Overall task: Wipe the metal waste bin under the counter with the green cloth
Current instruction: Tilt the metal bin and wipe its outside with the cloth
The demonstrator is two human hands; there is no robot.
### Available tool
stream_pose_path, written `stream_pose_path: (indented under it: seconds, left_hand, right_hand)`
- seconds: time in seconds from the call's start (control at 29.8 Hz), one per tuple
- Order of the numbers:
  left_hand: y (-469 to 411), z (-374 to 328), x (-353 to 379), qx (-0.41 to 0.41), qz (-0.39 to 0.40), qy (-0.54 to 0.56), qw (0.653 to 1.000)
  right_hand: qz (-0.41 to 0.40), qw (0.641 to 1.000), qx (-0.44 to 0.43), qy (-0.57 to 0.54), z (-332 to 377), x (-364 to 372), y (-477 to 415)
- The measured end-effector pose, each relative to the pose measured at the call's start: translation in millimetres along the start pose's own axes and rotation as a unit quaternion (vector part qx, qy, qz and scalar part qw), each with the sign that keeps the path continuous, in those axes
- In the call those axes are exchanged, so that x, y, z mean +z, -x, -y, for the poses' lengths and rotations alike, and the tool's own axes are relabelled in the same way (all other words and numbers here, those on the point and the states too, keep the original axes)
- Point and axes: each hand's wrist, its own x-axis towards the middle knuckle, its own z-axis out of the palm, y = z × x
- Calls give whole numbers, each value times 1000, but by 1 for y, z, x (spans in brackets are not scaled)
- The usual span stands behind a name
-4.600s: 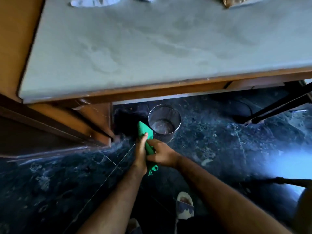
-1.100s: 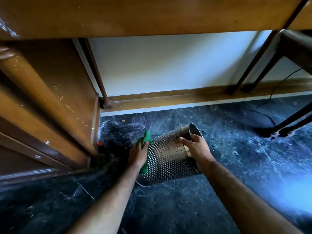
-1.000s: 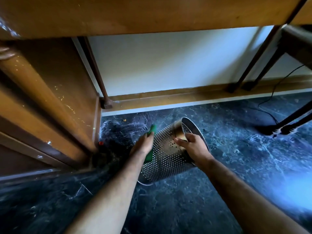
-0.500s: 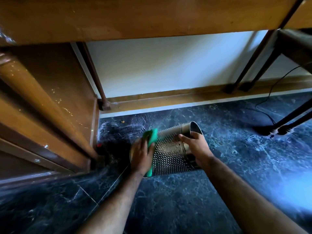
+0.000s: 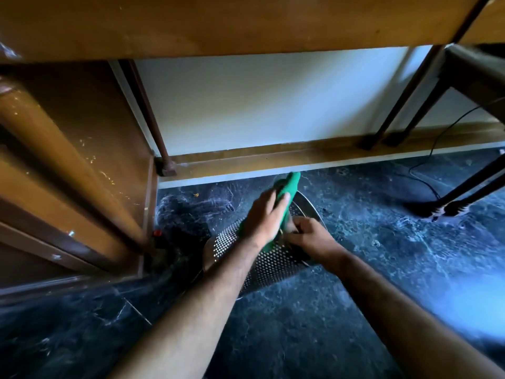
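Observation:
The perforated metal waste bin (image 5: 269, 265) lies tipped on its side on the dark marble floor below the wooden counter, its open mouth turned to the far right. My left hand (image 5: 263, 218) presses the green cloth (image 5: 288, 191) flat against the bin's upper side near the rim; the cloth's tip sticks out past my fingers. My right hand (image 5: 310, 239) grips the bin at its rim, just right of the left hand. Both hands hide much of the bin's top.
A wooden cabinet side (image 5: 82, 165) stands close on the left. A wooden skirting board (image 5: 273, 158) runs along the white wall behind. Dark furniture legs (image 5: 461, 192) and a black cable (image 5: 426, 160) are at the right. A small red object (image 5: 157, 233) lies by the cabinet foot.
My left hand has slid the cloth from the bin's base end along its side up to the rim. The bin has rolled slightly in my right hand.

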Motion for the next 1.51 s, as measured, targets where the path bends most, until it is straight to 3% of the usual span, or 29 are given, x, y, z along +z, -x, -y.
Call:
stream_pose_path:
  seconds: [0.1,0.17,0.34,0.4,0.5,0.6,0.71,0.77,0.84,0.94,1.04,1.11,1.24,1.34,1.44,1.51]
  left_hand:
    - [38,40,7,10,-13,-61,998]
    - [51,77,-2,-18,-56,-115,992]
    - [24,114,-31,-226,-11,-123,966]
    - [7,100,-33,-241,-3,-106,965]
    - [-13,59,-24,-174,-34,-30,984]
    - [-16,21,-14,-59,-65,25,996]
    - [9,28,-7,63,-29,-8,998]
    - [35,55,-6,74,-40,-61,995]
    - [50,87,-14,18,-78,-83,993]
    - [44,124,-34,-121,-61,-63,989]
    - [22,129,-47,-231,-12,-16,973]
    - [6,107,-44,-259,20,23,965]
    - [-21,42,-28,-193,-23,92,977]
    - [-10,16,-19,-61,-33,83,994]
    - [27,34,-9,26,4,58,998]
    - [51,63,-10,30,-19,8,999]
  right_hand:
    - [-143,986,58,-64,-3,1,-9]
    - [-172,973,90,-125,-8,0,-11]
    - [-86,988,51,-115,-8,6,-3]
    - [-52,993,27,-106,-6,15,2]
    - [11,995,-3,-102,-6,19,7]
    - [38,999,-28,-16,-2,14,5]
    - [-28,999,-24,-36,4,13,-3]
    - [-99,988,12,-121,4,13,-8]
    - [-140,968,66,-198,1,13,-11]
    - [-146,965,85,-202,-6,13,-13]
    - [-77,981,54,-167,-7,21,-6]
    - [-29,991,18,-129,-5,26,-1]
    - [42,998,-29,-43,-4,16,3]
    - [57,998,-24,-24,-1,6,3]
    - [-75,995,-14,-61,5,10,-5]
    - [-157,982,31,-100,5,12,-10]
